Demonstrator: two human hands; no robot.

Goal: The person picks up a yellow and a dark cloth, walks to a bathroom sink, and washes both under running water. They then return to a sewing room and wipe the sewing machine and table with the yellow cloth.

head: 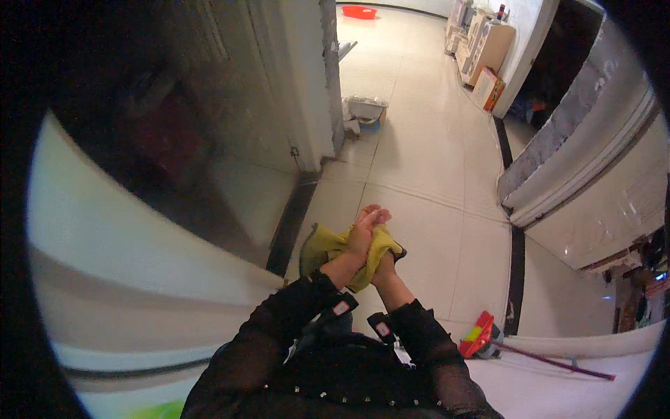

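Note:
A yellow-green cloth point(327, 249) with a dark edge is wrapped about my hands, in front of my body and above the tiled floor. My left hand point(360, 238) presses over the cloth, its fingers pointing away from me. Beneath a fold of the same cloth lies my right hand point(384, 264), mostly hidden apart from the wrist side. The two hands meet with cloth between them. At the far end the fingertips overlap, so I cannot tell fully which belong to which hand. One loose part of the cloth hangs to the left.
Doorways stand on both sides, with an open door point(617, 209) at right. A red broom or dustpan head point(477, 335) on a long handle is at lower right. Ahead are a grey bin-like container point(366, 110), a light cabinet point(484, 50) and a red basin point(359, 12).

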